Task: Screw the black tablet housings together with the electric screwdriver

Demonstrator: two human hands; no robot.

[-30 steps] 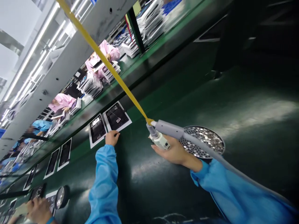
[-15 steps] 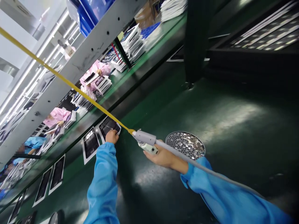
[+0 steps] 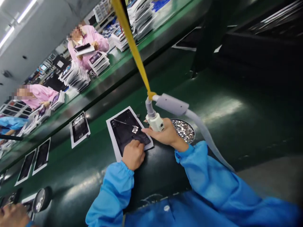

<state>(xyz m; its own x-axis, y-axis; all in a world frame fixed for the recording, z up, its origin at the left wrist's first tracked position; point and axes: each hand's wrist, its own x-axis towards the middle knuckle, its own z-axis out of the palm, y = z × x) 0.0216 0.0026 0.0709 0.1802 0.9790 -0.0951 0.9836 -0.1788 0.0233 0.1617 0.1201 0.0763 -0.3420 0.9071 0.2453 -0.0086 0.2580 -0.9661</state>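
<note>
My left hand (image 3: 133,154) is closed at the near edge of a dark flat tablet panel (image 3: 123,135), its thumb and fingertips partly hidden. The panel lies on a white sheet and bears a small printed code label. My right hand (image 3: 165,134) is wrapped round a white tool (image 3: 155,121) that looks like an electric screwdriver, just right of the panel; its working end is hidden. A yellow strap (image 3: 136,52) and a thick grey cable (image 3: 201,123) join at the tool's top. Behind my right wrist sits a round dish (image 3: 186,130) of small shiny metal parts.
Several dark panels (image 3: 80,129) on white sheets line the green bench to the left. Another person's hand (image 3: 15,216) is at lower left, near a round metal dish (image 3: 39,200). Across the bench, people in pink work beside stacks (image 3: 77,77). A dark post (image 3: 201,41) stands behind.
My left hand has brought a panel from the far row toward me, in front of my body. The tool in my right hand has tipped more upright, and my view has shifted.
</note>
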